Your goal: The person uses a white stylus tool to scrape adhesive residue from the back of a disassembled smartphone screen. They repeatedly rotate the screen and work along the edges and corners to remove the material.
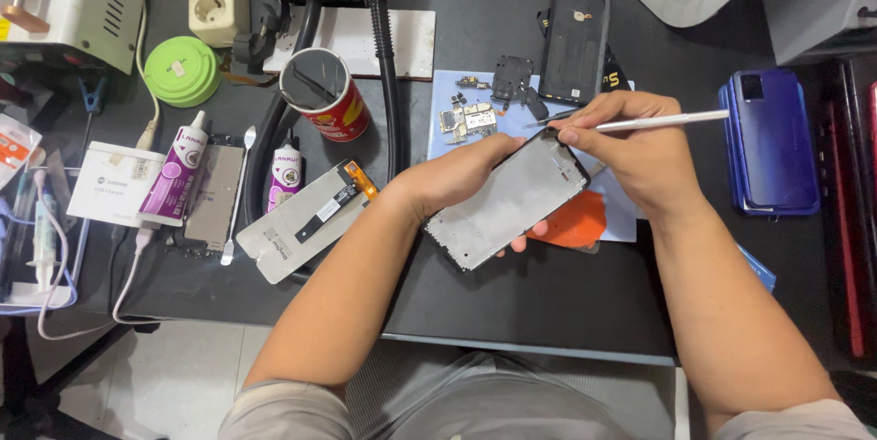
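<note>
- Phone frame (510, 204) sits mid-worktop, tilted, gripped at its left edge by left hand (461, 175).
- Right hand (630, 152) pinches a thin metal tool (660, 120), tip at the frame's far corner.
- Done, by the look: back cover (574, 42) off, small boards (470, 116) out on the blue mat (448, 93).
- Left: replacement screen (306, 221) lies unfitted, glue tubes (178, 170) capped.
</note>
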